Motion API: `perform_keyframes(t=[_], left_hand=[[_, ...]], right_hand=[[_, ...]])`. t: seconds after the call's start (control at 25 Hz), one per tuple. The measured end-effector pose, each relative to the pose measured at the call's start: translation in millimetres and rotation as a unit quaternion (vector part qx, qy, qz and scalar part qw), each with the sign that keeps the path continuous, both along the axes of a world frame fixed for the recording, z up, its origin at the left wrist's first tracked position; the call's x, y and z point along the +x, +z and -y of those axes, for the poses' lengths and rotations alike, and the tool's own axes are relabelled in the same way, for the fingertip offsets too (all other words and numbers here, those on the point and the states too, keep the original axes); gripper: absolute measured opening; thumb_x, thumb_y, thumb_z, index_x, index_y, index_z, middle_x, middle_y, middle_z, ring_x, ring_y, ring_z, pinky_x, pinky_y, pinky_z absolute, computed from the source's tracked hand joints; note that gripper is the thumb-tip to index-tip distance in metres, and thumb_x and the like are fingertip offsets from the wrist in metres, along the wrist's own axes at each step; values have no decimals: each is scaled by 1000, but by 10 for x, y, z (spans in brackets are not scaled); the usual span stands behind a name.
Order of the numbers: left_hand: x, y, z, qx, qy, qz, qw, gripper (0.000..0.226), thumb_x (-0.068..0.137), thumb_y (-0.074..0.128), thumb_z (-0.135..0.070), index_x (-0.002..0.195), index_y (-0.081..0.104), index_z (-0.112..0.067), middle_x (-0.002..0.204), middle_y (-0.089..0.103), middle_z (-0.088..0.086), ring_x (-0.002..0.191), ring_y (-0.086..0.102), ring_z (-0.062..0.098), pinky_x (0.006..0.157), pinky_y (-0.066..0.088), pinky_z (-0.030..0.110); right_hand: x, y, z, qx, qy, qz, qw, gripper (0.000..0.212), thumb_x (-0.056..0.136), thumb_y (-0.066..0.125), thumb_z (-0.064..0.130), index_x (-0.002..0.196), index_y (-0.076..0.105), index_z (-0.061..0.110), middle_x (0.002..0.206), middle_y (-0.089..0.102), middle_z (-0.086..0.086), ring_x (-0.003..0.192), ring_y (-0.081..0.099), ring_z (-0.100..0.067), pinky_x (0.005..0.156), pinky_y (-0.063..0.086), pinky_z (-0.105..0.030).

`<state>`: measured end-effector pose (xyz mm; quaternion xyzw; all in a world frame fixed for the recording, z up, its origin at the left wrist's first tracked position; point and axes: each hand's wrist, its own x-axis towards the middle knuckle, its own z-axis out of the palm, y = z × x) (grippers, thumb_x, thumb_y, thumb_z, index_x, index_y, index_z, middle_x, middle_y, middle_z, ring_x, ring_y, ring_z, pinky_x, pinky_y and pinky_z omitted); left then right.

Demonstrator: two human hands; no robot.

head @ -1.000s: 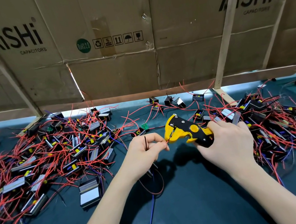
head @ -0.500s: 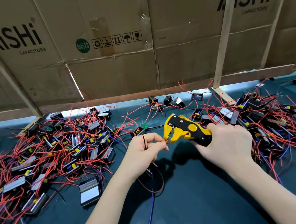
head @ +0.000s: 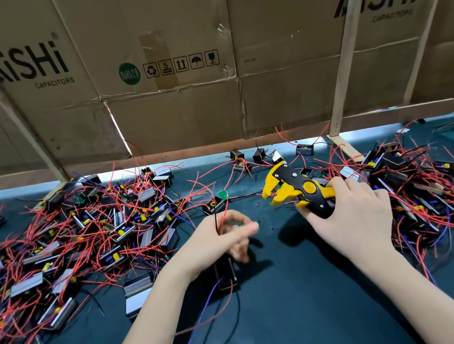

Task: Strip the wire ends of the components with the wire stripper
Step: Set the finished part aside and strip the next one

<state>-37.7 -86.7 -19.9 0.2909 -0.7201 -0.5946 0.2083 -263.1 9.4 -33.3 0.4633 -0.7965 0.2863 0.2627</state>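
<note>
My right hand (head: pixel 352 220) grips the yellow and black wire stripper (head: pixel 297 189) by its handles, jaws pointing left and gaping. My left hand (head: pixel 222 241) holds a black wire and a red wire (head: pixel 221 217) that stand up between its fingers; the fingertips are blurred with motion. A small black component (head: pixel 225 273) hangs or lies just under the left hand, with blue and red leads trailing toward me. A gap separates the stripper jaws from the wires in the left hand.
A large heap of black components with red wires (head: pixel 76 240) covers the dark mat on the left. A second heap (head: pixel 430 184) lies to the right behind my right hand. Cardboard sheets on wooden slats (head: pixel 342 64) wall off the back.
The wire end has come out of the stripper jaws. My right hand pulled the stripper to the right, its jaws opened, and my left hand drew back with the wires.
</note>
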Motion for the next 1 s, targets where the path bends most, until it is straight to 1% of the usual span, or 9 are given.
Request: perform_keyframes(t=[0.08,0.16,0.28,0.4,0.52,0.6,0.72,0.88,1.0], left_hand=[[98,59,38,-29,-13,36,999,49,75,83,-27,117,60,-20,98,69,3,87,66,13,84,55,24],[282,127,113,-19,-16,67,997,64,69,86,-24,126,56,-23,112,66,3,94,65,11,92,53,26],[499,187,218,-11,-4,89,996,48,75,82,-20,118,63,-14,98,72,7,85,69,16,75,56,26],[481,194,259,26,81,4,996,25,76,75,-19,98,74,-8,89,75,15,76,72,21,63,56,22],[357,159,232,7,116,-35,993,10,81,71,-20,82,76,-11,85,75,11,68,67,14,60,52,16],[240,122,161,-2,67,-63,996,12,90,65,-15,78,70,-14,79,70,6,68,61,12,61,50,16],[65,118,15,-20,0,-86,996,17,90,60,-21,75,66,-20,73,59,3,62,53,10,63,43,18],[-106,65,-90,-84,-3,-44,995,19,90,59,-23,74,65,-14,62,56,10,52,48,12,59,40,17],[-124,33,-95,-94,35,-42,994,22,95,57,-13,74,62,-10,53,57,6,47,49,12,56,41,15]], right_hand=[[-12,8,-1,5,-5,11,1000,60,71,52,67,82,61,9,75,61,-8,76,60,-33,72,34,-40],[-22,5,4,18,-10,11,1000,61,72,51,69,82,61,9,76,62,-8,78,59,-33,74,34,-41],[-30,-16,10,28,-12,7,1000,59,74,64,66,82,60,8,76,61,-8,78,59,-33,72,35,-41],[-32,-31,17,20,-13,8,1000,57,73,67,65,80,59,8,74,60,-9,76,59,-34,72,36,-41],[-22,-46,27,3,-20,2,1000,58,71,62,65,78,58,8,72,60,-9,73,58,-34,70,37,-41],[-12,-47,49,-2,-29,0,1000,58,70,72,62,79,59,6,72,60,-12,73,58,-35,70,37,-41],[-5,-32,84,10,-39,-9,999,58,68,77,59,81,60,4,76,61,-15,76,58,-36,71,37,-42],[24,-60,98,42,-18,-37,998,63,68,74,62,94,65,6,84,64,-13,84,59,-35,77,36,-43],[49,-52,96,31,3,-55,998,63,67,74,63,93,65,7,83,63,-10,81,58,-33,75,34,-41]])
